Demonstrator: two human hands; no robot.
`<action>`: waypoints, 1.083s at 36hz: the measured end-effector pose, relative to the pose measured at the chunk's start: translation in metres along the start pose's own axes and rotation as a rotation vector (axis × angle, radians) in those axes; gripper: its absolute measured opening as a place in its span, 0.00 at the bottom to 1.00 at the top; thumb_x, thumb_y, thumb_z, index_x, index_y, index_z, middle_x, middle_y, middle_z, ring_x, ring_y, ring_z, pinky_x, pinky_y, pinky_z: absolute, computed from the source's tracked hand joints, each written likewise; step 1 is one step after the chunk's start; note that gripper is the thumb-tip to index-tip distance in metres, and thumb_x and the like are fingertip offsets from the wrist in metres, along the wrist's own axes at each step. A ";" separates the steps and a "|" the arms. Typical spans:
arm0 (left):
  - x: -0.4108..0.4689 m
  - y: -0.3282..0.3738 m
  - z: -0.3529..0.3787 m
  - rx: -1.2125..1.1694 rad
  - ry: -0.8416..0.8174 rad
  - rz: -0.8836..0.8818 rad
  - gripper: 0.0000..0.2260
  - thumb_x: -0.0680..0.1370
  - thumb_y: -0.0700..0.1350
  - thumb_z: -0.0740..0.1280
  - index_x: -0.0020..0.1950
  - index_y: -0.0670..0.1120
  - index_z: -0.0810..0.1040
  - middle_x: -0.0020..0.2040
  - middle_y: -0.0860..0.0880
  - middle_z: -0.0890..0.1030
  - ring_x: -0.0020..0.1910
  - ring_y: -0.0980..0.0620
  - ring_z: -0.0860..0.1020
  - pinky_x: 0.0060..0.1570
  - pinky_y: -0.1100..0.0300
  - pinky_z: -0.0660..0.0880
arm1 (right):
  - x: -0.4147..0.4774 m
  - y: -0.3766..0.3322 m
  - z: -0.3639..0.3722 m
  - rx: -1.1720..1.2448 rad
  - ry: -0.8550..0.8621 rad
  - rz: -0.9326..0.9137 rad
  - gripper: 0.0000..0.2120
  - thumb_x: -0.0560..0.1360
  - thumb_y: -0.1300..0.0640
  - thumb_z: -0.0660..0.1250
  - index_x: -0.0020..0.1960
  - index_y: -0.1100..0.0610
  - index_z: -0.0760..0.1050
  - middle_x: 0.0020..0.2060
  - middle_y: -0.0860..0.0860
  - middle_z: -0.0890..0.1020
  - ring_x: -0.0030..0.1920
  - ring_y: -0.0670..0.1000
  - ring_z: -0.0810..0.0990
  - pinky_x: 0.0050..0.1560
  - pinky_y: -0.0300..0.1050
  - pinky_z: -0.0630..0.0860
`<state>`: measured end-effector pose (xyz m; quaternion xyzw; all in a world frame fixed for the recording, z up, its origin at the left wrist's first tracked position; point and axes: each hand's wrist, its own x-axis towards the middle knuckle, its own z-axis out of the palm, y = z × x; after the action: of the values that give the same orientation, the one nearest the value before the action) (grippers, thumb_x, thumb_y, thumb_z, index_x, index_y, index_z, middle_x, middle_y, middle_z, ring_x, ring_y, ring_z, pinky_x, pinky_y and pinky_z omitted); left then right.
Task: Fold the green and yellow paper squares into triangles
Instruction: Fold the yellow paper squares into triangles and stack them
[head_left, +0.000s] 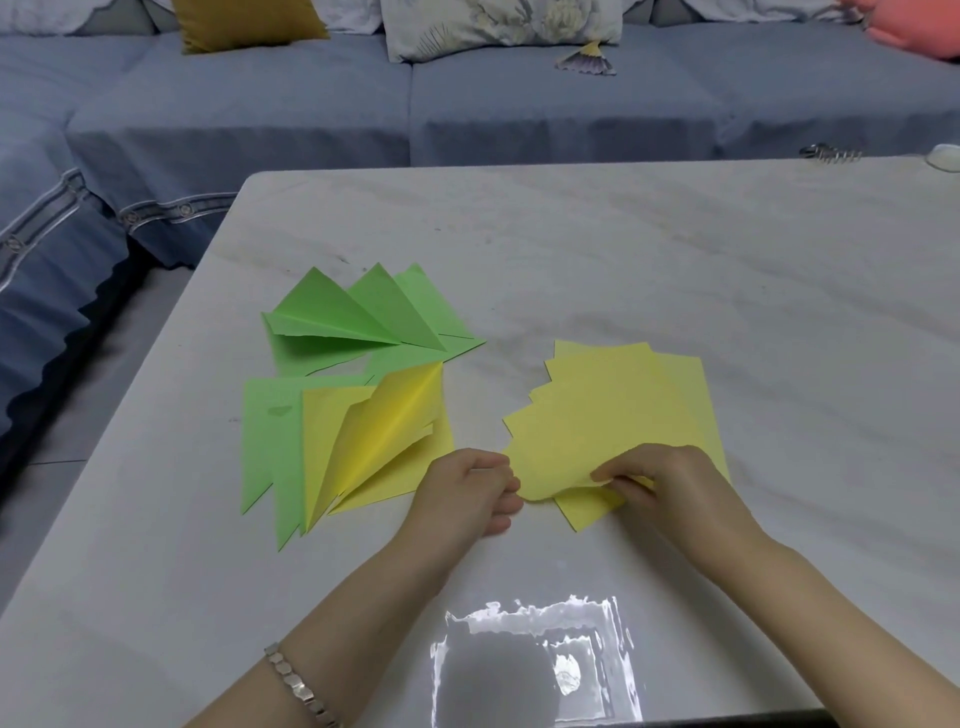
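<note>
Step in hand: we judge that we are peeling the top yellow sheet (550, 467) off the fanned yellow stack (696, 395), ready to fold it.
Right hand (670, 483): its fingers (618, 475) pinch the sheet's near corner, which curls up off the pile.
Left hand (467, 491): its fingers are curled at the sheet's left edge; we cannot tell whether they pinch it or only touch it.
Doing it well: we should lift one sheet only, draw it clear of the stack, and bring corner to opposite corner. We then match the edges before pressing the crease flat.
Finished pieces: the folded yellow triangles (374, 441) lie just left of the left hand. The folded green triangles (353, 317) lie beyond and beneath them.
Surface: the counter (675, 249) is pale, marbled and glossy, with a bright reflection near us. Paper will probably slide on it, so we should hold the sheet down while creasing.
Room: a blue-grey sofa (519, 104) with cushions (249, 21) runs along the far and left sides.
</note>
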<state>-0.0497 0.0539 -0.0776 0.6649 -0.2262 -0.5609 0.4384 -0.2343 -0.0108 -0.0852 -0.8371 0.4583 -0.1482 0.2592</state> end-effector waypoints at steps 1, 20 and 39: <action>0.000 0.000 0.000 -0.009 0.007 -0.003 0.04 0.77 0.36 0.62 0.50 0.42 0.75 0.41 0.45 0.80 0.36 0.50 0.79 0.37 0.61 0.78 | -0.001 0.000 0.001 0.021 0.050 0.010 0.08 0.71 0.68 0.70 0.44 0.58 0.84 0.41 0.49 0.84 0.39 0.42 0.76 0.41 0.29 0.68; -0.007 0.010 -0.039 0.317 -0.076 0.073 0.05 0.73 0.37 0.70 0.47 0.42 0.82 0.43 0.46 0.84 0.37 0.51 0.81 0.42 0.58 0.77 | -0.018 -0.037 -0.005 0.190 -0.134 -0.495 0.12 0.77 0.43 0.57 0.50 0.47 0.77 0.42 0.41 0.82 0.43 0.39 0.78 0.47 0.29 0.70; -0.043 0.006 -0.029 0.385 -0.303 0.328 0.18 0.73 0.62 0.60 0.43 0.48 0.77 0.36 0.56 0.77 0.37 0.56 0.74 0.43 0.59 0.69 | -0.016 -0.069 -0.003 0.680 0.082 0.183 0.07 0.67 0.62 0.73 0.33 0.52 0.81 0.33 0.43 0.83 0.35 0.40 0.79 0.38 0.28 0.71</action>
<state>-0.0329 0.0947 -0.0489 0.5989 -0.4959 -0.5222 0.3502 -0.1960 0.0324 -0.0437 -0.6517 0.4661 -0.3020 0.5165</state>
